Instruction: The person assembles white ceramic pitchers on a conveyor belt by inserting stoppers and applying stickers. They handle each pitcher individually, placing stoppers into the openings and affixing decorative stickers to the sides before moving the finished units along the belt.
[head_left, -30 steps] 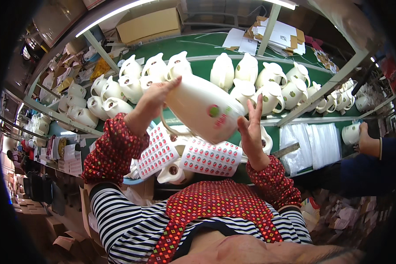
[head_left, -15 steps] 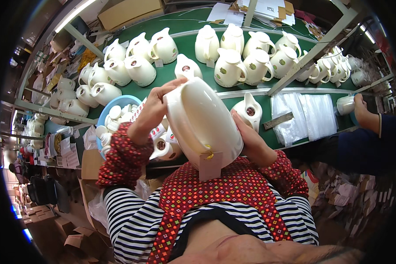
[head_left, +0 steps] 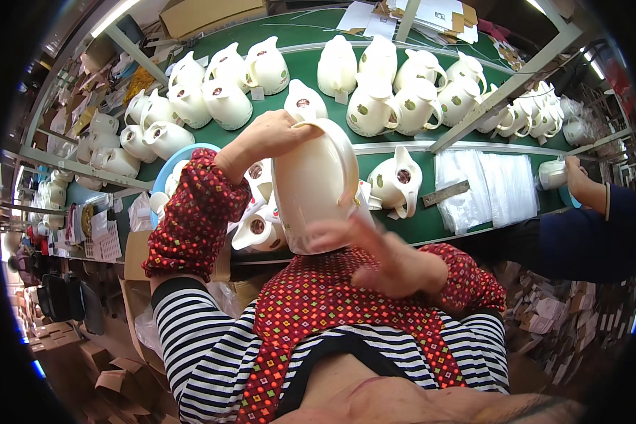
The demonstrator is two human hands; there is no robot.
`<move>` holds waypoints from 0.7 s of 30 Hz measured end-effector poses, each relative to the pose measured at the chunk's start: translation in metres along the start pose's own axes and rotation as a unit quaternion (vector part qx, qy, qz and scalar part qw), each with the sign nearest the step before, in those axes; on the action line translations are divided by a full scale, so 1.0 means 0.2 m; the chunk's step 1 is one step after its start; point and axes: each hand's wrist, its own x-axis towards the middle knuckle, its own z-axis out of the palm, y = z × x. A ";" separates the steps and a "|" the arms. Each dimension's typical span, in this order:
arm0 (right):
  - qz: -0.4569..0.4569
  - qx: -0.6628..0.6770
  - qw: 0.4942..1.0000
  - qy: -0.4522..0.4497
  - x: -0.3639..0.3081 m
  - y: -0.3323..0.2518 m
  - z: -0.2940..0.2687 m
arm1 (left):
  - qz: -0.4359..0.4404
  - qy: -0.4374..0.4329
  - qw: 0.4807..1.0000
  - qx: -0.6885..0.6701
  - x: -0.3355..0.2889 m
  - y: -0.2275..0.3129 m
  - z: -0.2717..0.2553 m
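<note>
A cream-white jug (head_left: 305,184) is held up in front of my chest, its curved handle on the right side. My left hand (head_left: 272,136) is closed on the top of the jug. Near the jug's lower end, my right hand (head_left: 396,267) has its fingers stretched out and partly blurred; it is by the lower handle, and whether it touches I cannot tell. A bit of yellow tie (head_left: 350,205) shows at the handle's lower end. Another white jug (head_left: 396,182) lies just to the right, and one more jug (head_left: 260,230) lies behind my left forearm.
Several white jugs (head_left: 373,104) stand in rows on the green table (head_left: 290,28). A blue basin (head_left: 168,169) with white parts sits left. Clear plastic bags (head_left: 484,189) lie right beside a metal bar (head_left: 445,193). A co-worker's hand (head_left: 585,185) holds a white item at far right.
The jug has turned more upright and shifted slightly left. My right hand has left its side and moved down to its lower end. The hanging tag no longer shows.
</note>
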 end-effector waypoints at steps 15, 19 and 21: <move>0.312 0.165 0.908 0.227 -0.07 -0.03 -0.03 | -0.124 -0.043 0.938 -0.321 -0.10 -0.11 0.30; 0.354 0.167 0.901 0.186 0.01 0.00 -0.03 | -0.182 -0.045 0.929 -0.319 -0.15 -0.08 0.26; 0.355 0.151 0.907 0.172 0.04 0.01 -0.02 | -0.190 -0.047 0.923 -0.330 -0.16 -0.10 0.27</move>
